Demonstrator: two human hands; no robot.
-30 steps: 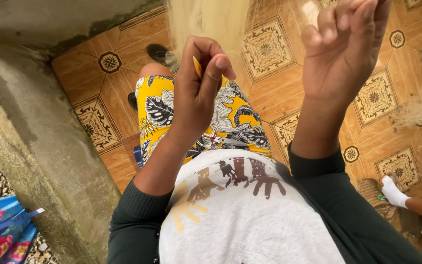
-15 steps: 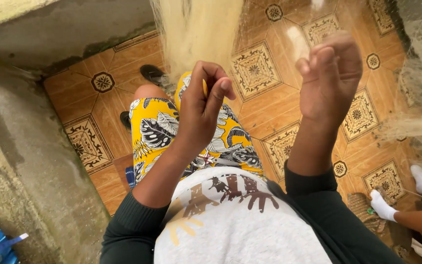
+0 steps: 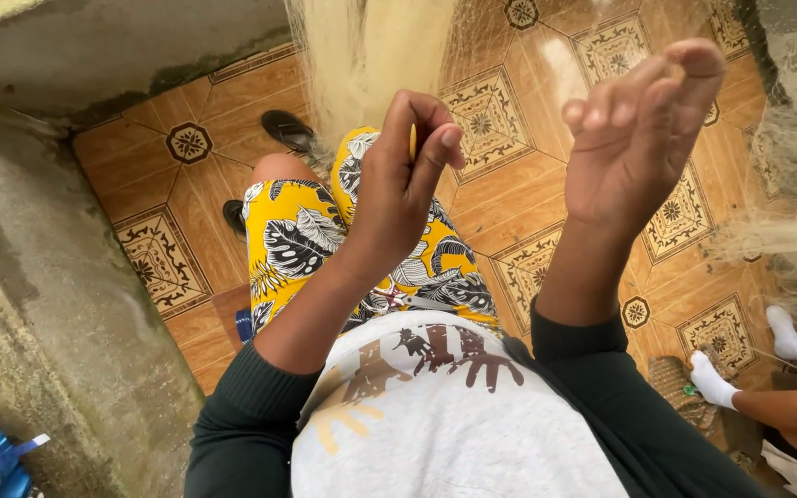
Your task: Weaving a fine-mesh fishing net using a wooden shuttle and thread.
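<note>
- Left hand (image 3: 398, 198) pinches a thin yellow needle-like tool (image 3: 412, 141) between thumb and fingers, near the fine pale fishing net (image 3: 371, 55) hanging far behind it
- Right hand (image 3: 638, 138), raised to the right, fingers loosely curled, touching net strands

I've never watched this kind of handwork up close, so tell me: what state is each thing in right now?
Left hand: raised, fingers pinched on a thin yellow tool.
Right hand: raised, fingers curled, nothing visibly gripped.
Pale fine netting: hanging down in front of the hands, bunched.
Dark sandal: lying on the tiled floor.
Another person's white-socked feet: resting on the floor at the right.
</note>
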